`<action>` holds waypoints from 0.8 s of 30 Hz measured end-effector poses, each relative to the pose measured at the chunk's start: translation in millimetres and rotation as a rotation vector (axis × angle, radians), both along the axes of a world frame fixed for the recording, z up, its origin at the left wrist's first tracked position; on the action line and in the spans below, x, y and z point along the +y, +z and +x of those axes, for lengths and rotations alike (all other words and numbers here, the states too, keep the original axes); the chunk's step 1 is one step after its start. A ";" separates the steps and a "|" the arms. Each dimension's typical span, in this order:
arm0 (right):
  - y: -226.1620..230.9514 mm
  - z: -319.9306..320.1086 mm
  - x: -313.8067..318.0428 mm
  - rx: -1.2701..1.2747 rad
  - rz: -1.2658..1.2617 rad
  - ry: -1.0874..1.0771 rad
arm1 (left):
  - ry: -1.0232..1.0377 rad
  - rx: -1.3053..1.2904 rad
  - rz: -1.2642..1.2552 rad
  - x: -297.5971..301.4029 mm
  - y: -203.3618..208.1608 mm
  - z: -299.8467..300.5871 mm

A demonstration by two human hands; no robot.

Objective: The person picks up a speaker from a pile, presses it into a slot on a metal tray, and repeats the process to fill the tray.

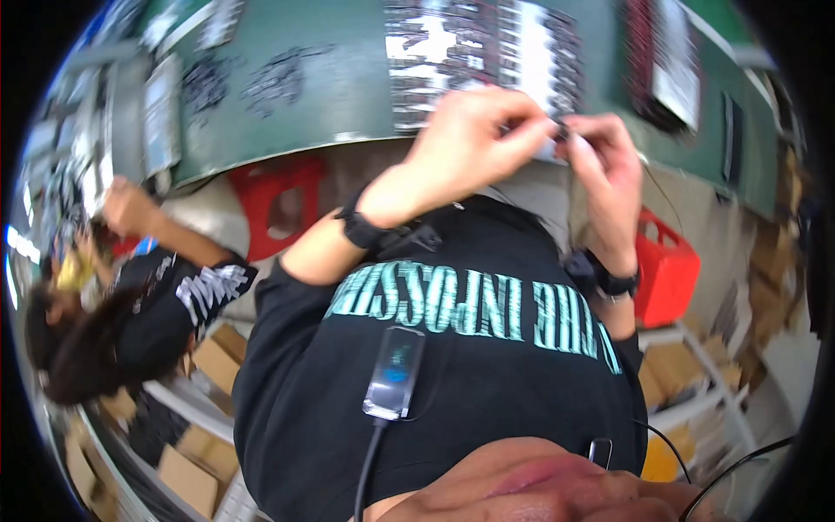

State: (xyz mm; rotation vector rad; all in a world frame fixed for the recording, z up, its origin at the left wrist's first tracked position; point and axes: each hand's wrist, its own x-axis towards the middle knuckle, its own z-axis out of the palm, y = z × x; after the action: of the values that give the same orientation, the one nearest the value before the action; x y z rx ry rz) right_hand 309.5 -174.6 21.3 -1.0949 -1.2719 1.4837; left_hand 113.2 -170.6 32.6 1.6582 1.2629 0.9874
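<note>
Two-handed, held a small dark piece over the near edge of the table, right of its middle. Pinched it with the left hand, thumb and forefinger nearly closed, and with the right hand, thumb against bent fingers. Could not tell the exact shape for blur. Pointed fingertips toward each other from opposite sides, probably to steady something so small.

Saw, just beyond the fingers, a left panel and a right panel side by side, both lined with dark parts and running toward the far edge; judged so placed for easy reach. Found loose dark parts spread toward the left end, likely set apart to leave room at the panels. Noted a dark-red-edged stack nearer the right end, well apart from the fingers, perhaps out of the way. Glimpsed a red stool below the near edge at left, and a co-worker's hand beside the near left corner.
</note>
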 end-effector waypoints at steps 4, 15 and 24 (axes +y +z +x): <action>11.7 -16.3 1.0 0.057 -0.043 0.055 | 0.028 0.075 0.190 -4.9 -0.4 -20.0; 8.6 4.7 12.1 -0.025 -0.073 -0.037 | 0.296 0.999 0.503 40.0 -35.4 -178.1; 7.5 23.0 23.6 -0.051 0.151 -0.213 | 0.307 0.649 0.407 40.4 -4.5 -152.2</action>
State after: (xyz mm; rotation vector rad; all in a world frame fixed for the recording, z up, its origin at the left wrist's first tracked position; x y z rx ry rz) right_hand 332.4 -151.1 28.8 -1.1356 -1.2393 1.1892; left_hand -39.0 -130.2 28.2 2.2604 1.8766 0.9607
